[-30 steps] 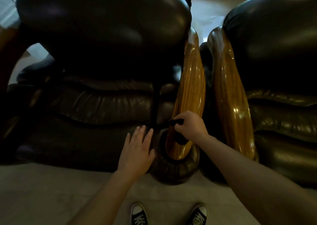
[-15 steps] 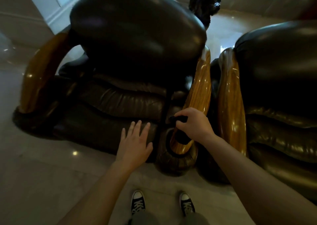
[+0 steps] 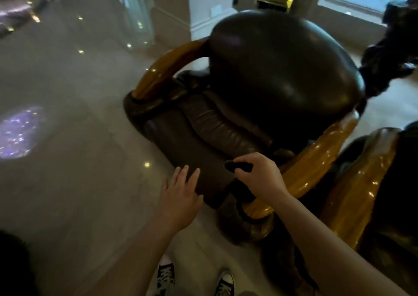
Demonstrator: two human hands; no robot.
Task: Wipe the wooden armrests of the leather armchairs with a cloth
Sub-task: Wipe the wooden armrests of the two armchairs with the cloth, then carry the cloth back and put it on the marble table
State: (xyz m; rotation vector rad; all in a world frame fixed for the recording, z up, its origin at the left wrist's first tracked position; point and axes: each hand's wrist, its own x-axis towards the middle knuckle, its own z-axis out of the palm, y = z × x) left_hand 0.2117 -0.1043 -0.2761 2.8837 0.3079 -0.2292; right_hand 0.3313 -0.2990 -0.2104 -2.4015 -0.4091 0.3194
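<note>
**Cloth in hand, between armrests**

We stand over the dark brown, rounded leather armchair [image 3: 278, 69], its glossy honey-coloured wooden armrest [image 3: 316, 160] curving down on our right and the matching far armrest [image 3: 162, 72] across the seat. A second dark armchair [image 3: 398, 182] sits just beside, with its own golden wooden arm [image 3: 352, 196]. Our right hand [image 3: 260, 176] has its fingers closed on the small dark cloth [image 3: 238, 166], held just off the near armrest's lower end; our left hand [image 3: 181, 194] is open, fingers spread at the seat's front edge. We judge the next move calls for carrying the cloth across to the far armrest. The pale polished floor [image 3: 79, 160] mirrors room lights
</note>
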